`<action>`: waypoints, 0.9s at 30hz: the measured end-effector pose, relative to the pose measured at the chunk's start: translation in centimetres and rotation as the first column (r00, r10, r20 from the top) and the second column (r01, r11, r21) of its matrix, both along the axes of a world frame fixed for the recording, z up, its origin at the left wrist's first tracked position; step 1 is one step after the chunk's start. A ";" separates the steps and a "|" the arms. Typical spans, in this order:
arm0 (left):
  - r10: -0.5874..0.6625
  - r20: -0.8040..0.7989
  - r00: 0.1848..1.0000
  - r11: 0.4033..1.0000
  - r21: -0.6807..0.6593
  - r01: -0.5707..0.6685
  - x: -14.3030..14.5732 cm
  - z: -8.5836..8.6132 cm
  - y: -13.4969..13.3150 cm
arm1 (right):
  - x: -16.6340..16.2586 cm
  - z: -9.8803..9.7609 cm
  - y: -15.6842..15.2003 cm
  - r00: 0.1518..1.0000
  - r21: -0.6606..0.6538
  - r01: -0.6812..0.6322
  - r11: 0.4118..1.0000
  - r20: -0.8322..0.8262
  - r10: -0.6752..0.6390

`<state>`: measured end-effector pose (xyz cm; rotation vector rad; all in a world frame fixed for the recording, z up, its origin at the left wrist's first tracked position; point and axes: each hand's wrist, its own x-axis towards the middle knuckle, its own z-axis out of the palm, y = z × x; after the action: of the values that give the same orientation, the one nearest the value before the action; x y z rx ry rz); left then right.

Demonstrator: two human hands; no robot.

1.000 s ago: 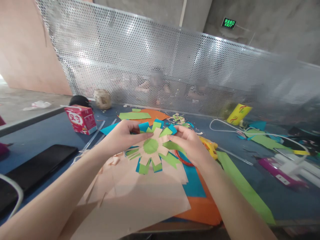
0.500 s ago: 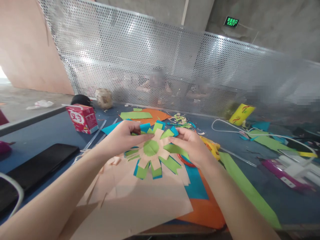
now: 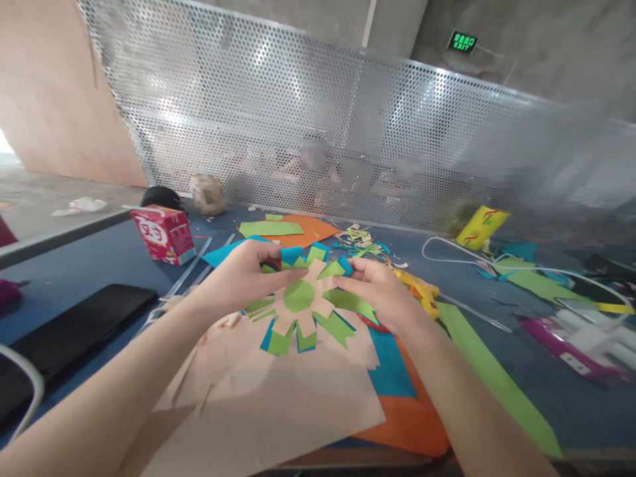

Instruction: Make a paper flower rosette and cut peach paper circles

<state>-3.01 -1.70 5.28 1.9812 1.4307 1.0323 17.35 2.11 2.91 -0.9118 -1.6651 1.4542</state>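
Observation:
Between my hands is a layered paper flower point(image 3: 299, 296) with a round green centre and cut petals of peach, green and blue. My left hand point(image 3: 251, 271) pinches its upper left petals, thumb on top and the other fingers partly hidden underneath. On the opposite side, my right hand point(image 3: 375, 288) grips the upper right petals between thumb and fingers. Below the flower lies a large peach paper sheet point(image 3: 278, 404), over blue paper point(image 3: 392, 364) and orange paper point(image 3: 412, 427). Just behind my right hand rests a yellow tool point(image 3: 420, 291), partly covered.
A red drink box point(image 3: 163, 235) and a black phone point(image 3: 79, 324) are on the left. Paper scraps point(image 3: 362, 238) lie toward the perforated metal screen point(image 3: 298, 119). Green strips point(image 3: 497, 377), a white cable point(image 3: 447, 258) and a purple power strip point(image 3: 571, 351) occupy the right.
The flower has shifted very slightly to the left and its lower petals sit a little higher. Both hands keep their hold with almost the same pose.

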 end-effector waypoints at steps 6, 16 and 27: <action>0.019 -0.025 1.000 1.000 0.019 -0.018 0.1 -0.1 0.1 | -0.1 0.2 -0.2 0.999 0.023 0.019 1.000 0.044 -0.020; -0.029 -0.013 0.999 0.998 -0.063 0.029 0.1 -0.4 0.0 | -0.2 0.3 -0.2 0.989 0.120 0.036 0.992 0.138 -0.053; -0.023 -0.064 0.998 1.000 -0.001 0.023 0.2 -0.4 0.1 | -0.3 0.0 -0.1 0.997 0.048 0.015 0.999 0.080 -0.019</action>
<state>-2.78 -1.64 4.91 2.0430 1.4382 0.9665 17.01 2.06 2.89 -0.9673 -1.7385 1.3770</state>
